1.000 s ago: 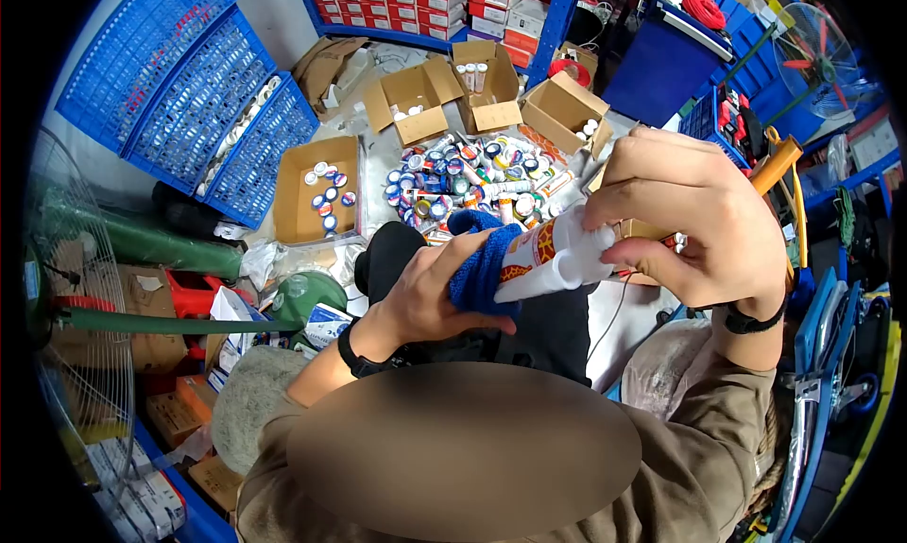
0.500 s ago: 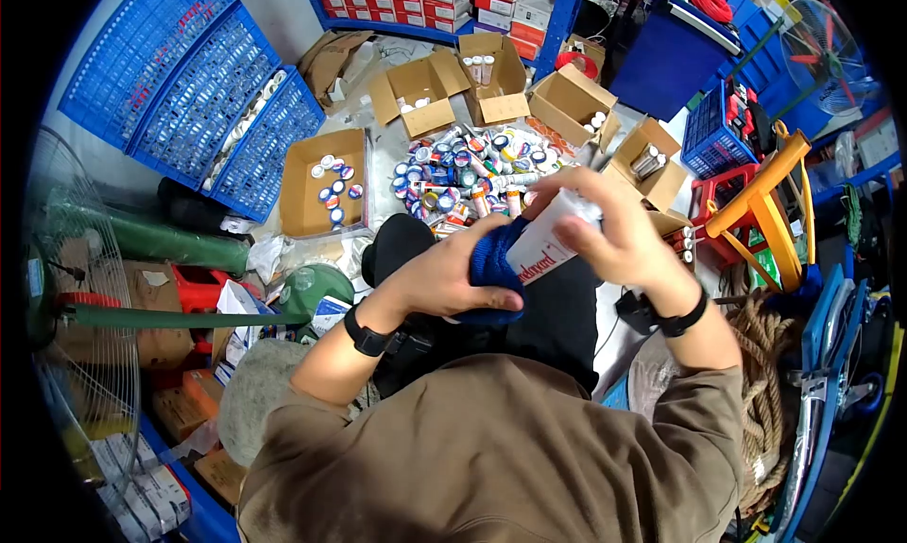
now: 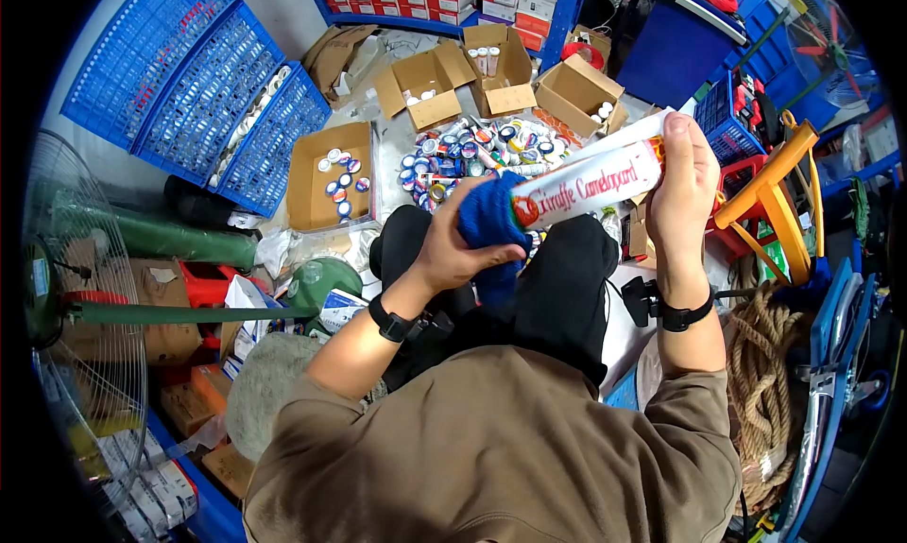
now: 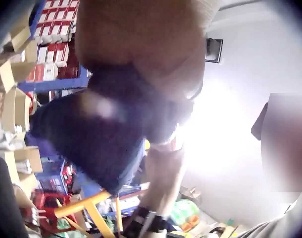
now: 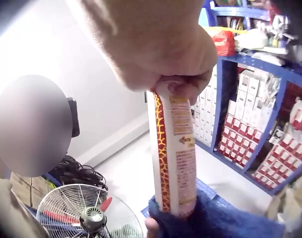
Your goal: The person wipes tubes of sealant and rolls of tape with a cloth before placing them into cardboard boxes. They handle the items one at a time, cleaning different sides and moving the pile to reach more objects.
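A white tube (image 3: 588, 186) with red "Giraffe Camelopard" lettering slants up to the right above the person's knees. A second white length shows along its far side in the head view. The left hand (image 3: 446, 250) grips a blue cloth (image 3: 491, 214) wrapped around the tube's lower end. At the upper end, the right hand (image 3: 682, 189) holds the tube with its fingers around the tip. In the right wrist view the tube (image 5: 173, 153) shows a giraffe-pattern stripe and small print. Dark blue cloth (image 4: 91, 134) fills much of the left wrist view, hiding the tube.
A pile of tubes and lidded rolls (image 3: 472, 155) lies on the floor ahead. Cardboard boxes (image 3: 307, 189) with white items stand around it. Blue crates (image 3: 198, 89) are at left, a yellow frame (image 3: 770, 198) and coiled rope (image 3: 761, 382) at right. Fans (image 3: 90, 288) flank the workspace.
The right hand has gone from the tube's near end, across it, to its far upper end. The tube has turned, so its lettering now shows. The left hand keeps the cloth around it.
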`<act>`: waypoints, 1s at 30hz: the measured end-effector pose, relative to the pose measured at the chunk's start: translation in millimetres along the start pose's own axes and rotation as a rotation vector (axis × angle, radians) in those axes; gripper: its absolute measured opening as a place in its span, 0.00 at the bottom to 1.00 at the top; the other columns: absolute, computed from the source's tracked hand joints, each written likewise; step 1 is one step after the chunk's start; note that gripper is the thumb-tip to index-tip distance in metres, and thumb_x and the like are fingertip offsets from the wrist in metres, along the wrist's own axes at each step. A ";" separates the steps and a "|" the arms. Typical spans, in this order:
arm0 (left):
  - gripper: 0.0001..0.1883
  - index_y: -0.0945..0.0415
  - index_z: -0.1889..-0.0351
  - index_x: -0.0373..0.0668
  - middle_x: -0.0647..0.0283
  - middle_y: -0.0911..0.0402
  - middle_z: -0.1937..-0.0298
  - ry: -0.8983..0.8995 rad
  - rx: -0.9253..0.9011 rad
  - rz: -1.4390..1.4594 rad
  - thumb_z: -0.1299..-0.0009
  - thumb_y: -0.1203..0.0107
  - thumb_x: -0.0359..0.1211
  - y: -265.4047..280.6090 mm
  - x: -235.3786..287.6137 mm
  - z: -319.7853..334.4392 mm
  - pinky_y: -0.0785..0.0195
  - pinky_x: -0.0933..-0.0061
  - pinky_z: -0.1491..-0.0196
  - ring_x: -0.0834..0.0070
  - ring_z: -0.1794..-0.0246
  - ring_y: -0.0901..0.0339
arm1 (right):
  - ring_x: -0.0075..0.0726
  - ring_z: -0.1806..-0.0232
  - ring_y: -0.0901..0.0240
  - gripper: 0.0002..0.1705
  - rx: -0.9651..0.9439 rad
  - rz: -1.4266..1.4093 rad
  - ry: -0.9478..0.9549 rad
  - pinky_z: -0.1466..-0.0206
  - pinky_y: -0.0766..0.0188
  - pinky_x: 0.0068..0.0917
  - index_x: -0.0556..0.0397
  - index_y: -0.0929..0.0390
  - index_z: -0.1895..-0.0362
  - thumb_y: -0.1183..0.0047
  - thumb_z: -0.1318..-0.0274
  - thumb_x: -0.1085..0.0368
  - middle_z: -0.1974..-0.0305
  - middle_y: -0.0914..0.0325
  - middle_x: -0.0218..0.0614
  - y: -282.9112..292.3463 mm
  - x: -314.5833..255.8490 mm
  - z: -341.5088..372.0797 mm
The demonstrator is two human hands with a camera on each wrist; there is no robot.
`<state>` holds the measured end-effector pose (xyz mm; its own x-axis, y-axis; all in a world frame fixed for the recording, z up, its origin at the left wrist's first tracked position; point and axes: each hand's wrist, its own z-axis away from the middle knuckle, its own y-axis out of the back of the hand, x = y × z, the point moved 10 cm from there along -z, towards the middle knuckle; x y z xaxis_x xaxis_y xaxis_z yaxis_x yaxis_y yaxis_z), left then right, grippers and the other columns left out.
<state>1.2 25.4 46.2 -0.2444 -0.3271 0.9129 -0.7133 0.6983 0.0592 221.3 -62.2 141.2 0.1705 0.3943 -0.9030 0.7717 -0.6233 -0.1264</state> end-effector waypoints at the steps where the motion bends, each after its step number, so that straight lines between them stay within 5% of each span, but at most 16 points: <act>1: 0.41 0.31 0.38 0.37 0.61 0.24 0.47 -0.010 0.067 0.169 0.44 0.24 0.46 3.9 2.6 1.7 0.34 0.70 0.39 0.72 0.45 0.25 | 0.19 0.73 0.27 0.17 0.031 -0.051 -0.021 0.67 0.30 0.19 0.55 0.23 0.61 0.54 0.27 0.55 0.70 0.22 0.29 3.9 6.0 -0.2; 3: 0.31 0.30 0.39 0.37 0.61 0.24 0.48 -0.104 0.237 0.210 0.33 0.34 0.46 19.8 9.1 0.9 0.32 0.69 0.41 0.72 0.48 0.24 | 0.23 0.70 0.26 0.19 0.065 0.025 -0.030 0.62 0.28 0.23 0.54 0.24 0.59 0.56 0.26 0.52 0.68 0.23 0.31 1.2 20.8 9.4; 6: 0.29 0.29 0.42 0.41 0.60 0.22 0.49 0.029 0.676 0.792 0.29 0.43 0.54 38.9 -20.0 -5.5 0.28 0.60 0.43 0.68 0.51 0.20 | 0.28 0.57 0.24 0.21 0.033 -0.008 -0.159 0.52 0.26 0.29 0.54 0.28 0.51 0.61 0.25 0.49 0.57 0.24 0.35 -18.0 75.6 36.5; 7: 0.30 0.29 0.42 0.42 0.60 0.21 0.49 0.043 0.663 0.869 0.26 0.51 0.58 42.3 -14.3 -16.1 0.28 0.60 0.42 0.66 0.49 0.21 | 0.22 0.61 0.30 0.18 -0.016 -0.233 -0.293 0.59 0.31 0.24 0.51 0.32 0.54 0.62 0.24 0.49 0.60 0.27 0.31 -41.3 82.9 48.6; 9: 0.36 0.30 0.40 0.46 0.60 0.21 0.47 0.006 0.687 0.908 0.26 0.63 0.67 53.0 -0.8 -35.5 0.29 0.59 0.42 0.63 0.47 0.21 | 0.23 0.64 0.25 0.20 -0.050 -0.289 -0.394 0.70 0.28 0.20 0.52 0.38 0.44 0.62 0.24 0.49 0.60 0.25 0.36 -64.1 93.1 68.4; 13: 0.38 0.32 0.38 0.45 0.60 0.22 0.45 0.037 0.776 0.753 0.25 0.68 0.68 57.3 -6.3 -34.7 0.29 0.57 0.40 0.64 0.46 0.22 | 0.20 0.73 0.27 0.27 -0.368 -0.200 -0.443 0.78 0.34 0.14 0.56 0.41 0.41 0.63 0.25 0.45 0.62 0.25 0.38 -100.3 91.7 100.7; 17: 0.30 0.32 0.39 0.38 0.60 0.22 0.45 0.092 0.625 0.364 0.20 0.61 0.56 17.8 0.8 -13.8 0.31 0.64 0.40 0.73 0.45 0.23 | 0.38 0.64 0.24 0.32 -0.312 0.122 -0.100 0.61 0.25 0.33 0.62 0.42 0.40 0.64 0.26 0.43 0.62 0.26 0.42 -91.5 84.4 88.5; 18: 0.28 0.33 0.37 0.37 0.59 0.24 0.43 0.148 0.499 0.311 0.19 0.61 0.52 0.0 -9.9 -11.1 0.34 0.68 0.38 0.74 0.44 0.25 | 0.53 0.57 0.23 0.32 -0.207 0.302 0.220 0.52 0.27 0.43 0.63 0.42 0.41 0.64 0.26 0.43 0.60 0.25 0.49 -89.7 53.7 81.2; 21: 0.27 0.35 0.37 0.34 0.58 0.27 0.43 0.021 0.333 0.271 0.18 0.62 0.50 -30.2 -1.1 -0.1 0.34 0.69 0.40 0.72 0.44 0.28 | 0.59 0.56 0.22 0.31 -0.213 0.345 0.112 0.53 0.27 0.45 0.63 0.41 0.43 0.63 0.26 0.44 0.58 0.24 0.56 -86.7 56.9 78.2; 25: 0.26 0.32 0.39 0.38 0.62 0.23 0.47 0.161 0.508 0.571 0.19 0.60 0.52 3.7 -25.0 -12.4 0.33 0.71 0.42 0.76 0.48 0.26 | 0.56 0.58 0.19 0.22 -0.291 0.273 -0.004 0.58 0.25 0.40 0.61 0.39 0.47 0.52 0.28 0.55 0.61 0.21 0.56 -84.6 55.4 75.8; 27: 0.24 0.28 0.43 0.40 0.63 0.20 0.51 0.163 0.787 0.619 0.19 0.58 0.51 51.5 -34.1 -13.2 0.28 0.71 0.45 0.75 0.51 0.21 | 0.36 0.59 0.21 0.20 -0.234 0.098 -0.029 0.55 0.27 0.31 0.60 0.36 0.50 0.48 0.30 0.56 0.62 0.20 0.45 -71.8 70.2 66.1; 30: 0.24 0.25 0.46 0.43 0.64 0.18 0.52 0.170 0.692 0.579 0.21 0.57 0.53 80.7 -24.1 -26.6 0.25 0.67 0.51 0.71 0.53 0.19 | 0.26 0.54 0.28 0.19 -0.162 -0.069 -0.102 0.48 0.32 0.27 0.59 0.32 0.52 0.50 0.29 0.54 0.58 0.22 0.37 -54.8 63.0 44.2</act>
<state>-33.0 106.6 39.7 -0.6252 0.0912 0.7751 -0.7573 0.1691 -0.6308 162.7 -33.0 73.1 0.0573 0.3569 -0.9324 0.8694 -0.4769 -0.1291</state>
